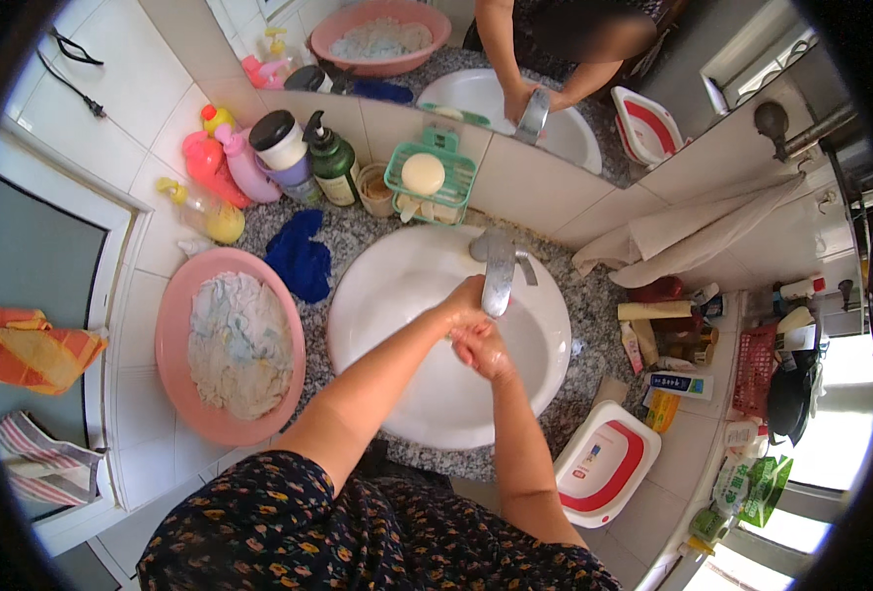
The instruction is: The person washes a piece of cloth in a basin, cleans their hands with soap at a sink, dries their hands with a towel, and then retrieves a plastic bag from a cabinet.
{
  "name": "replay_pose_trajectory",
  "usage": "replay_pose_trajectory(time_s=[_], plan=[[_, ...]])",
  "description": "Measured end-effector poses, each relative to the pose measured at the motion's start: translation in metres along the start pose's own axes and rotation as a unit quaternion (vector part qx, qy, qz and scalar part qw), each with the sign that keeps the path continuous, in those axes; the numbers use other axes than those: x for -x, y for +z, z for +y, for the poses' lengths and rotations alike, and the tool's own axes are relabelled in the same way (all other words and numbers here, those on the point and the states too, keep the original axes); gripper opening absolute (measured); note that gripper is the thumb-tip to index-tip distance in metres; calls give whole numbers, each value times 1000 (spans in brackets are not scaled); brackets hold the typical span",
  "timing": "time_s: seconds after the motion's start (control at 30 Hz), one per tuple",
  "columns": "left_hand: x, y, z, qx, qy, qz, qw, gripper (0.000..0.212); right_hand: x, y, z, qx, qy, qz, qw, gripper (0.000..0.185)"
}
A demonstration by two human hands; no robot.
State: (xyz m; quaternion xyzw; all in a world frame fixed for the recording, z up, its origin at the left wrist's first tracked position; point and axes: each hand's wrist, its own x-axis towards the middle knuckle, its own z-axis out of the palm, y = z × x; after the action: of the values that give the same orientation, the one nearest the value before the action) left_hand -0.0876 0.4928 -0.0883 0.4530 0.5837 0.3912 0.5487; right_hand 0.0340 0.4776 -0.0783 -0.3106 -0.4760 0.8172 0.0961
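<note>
Beneath the spout of a metal faucet, my two hands meet over a white washbasin. My left hand is partly covered by the spout, its fingers close to the water outlet. Against it, my right hand has curled fingers and looks wet. Whether anything small is between them cannot be told. Behind the basin, a green soap rack on the wall bears a pale round bar of soap.
Left of the basin stands a pink plastic tub with crumpled white cloth. A dark blue cloth and several bottles, including a green pump bottle, lie behind. A red-and-white collapsible basin sits right, below a hanging towel.
</note>
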Motion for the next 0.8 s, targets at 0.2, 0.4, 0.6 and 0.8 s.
replay_pose_trajectory(time_s=[0.2, 0.4, 0.6, 0.8], plan=[[12, -18, -17, 451, -65, -232, 859, 39, -29, 0, -11, -220, 20, -88, 971, 23], [15, 2, -43, 765, 85, -68, 635, 47, -59, 64, -67, -513, -79, 67, 852, 35], [28, 23, -34, 751, 0, 31, 660, 57, -114, 32, -28, -41, -154, 228, 960, 31], [44, 56, -8, 693, -150, 182, 681, 65, -123, 5, -8, 471, -273, 358, 759, 40]])
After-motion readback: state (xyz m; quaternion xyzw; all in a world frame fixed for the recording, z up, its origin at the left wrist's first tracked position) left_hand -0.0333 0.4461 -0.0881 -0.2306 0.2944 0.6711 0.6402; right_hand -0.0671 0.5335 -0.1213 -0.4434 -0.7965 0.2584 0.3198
